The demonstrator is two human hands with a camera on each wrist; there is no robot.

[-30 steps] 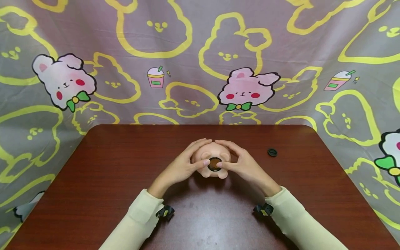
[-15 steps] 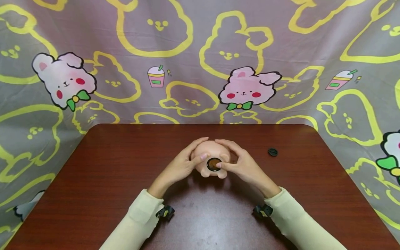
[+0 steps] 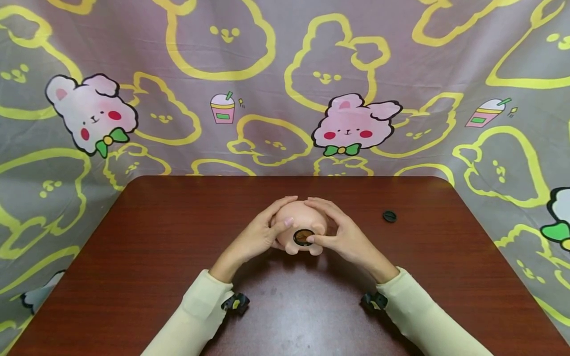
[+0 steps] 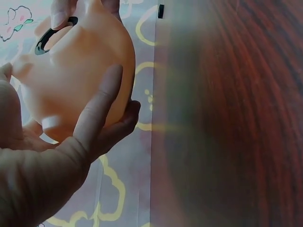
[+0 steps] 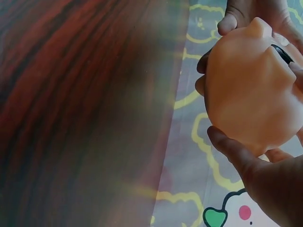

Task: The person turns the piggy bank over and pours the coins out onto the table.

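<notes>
Between both hands is a peach-coloured piggy bank (image 3: 301, 211), its underside with stubby feet turned toward me. A round, black-rimmed hole (image 3: 303, 238) opens in that underside; brown shows inside. My left hand (image 3: 256, 236) grips the piggy bank from the left, thumb lying on the body above the hole. From the right, my right hand (image 3: 352, 240) holds it, with the thumb at the hole's rim. In the left wrist view the piggy bank (image 4: 80, 80) shows the black rim, a thumb overlapping it. The right wrist view shows its rounded side (image 5: 251, 94).
A small round black plug (image 3: 389, 216) with a bar across it lies on the dark red-brown table (image 3: 169, 222), right of the hands. Behind and beside the table hangs a cartoon-print curtain (image 3: 267, 104). A small wrist camera (image 3: 238, 303) sits at each cuff.
The left thumb has moved from the hole's edge up onto the body. The piggy bank has turned slightly, its hole shifting a little left and down. The right thumb stays at the hole.
</notes>
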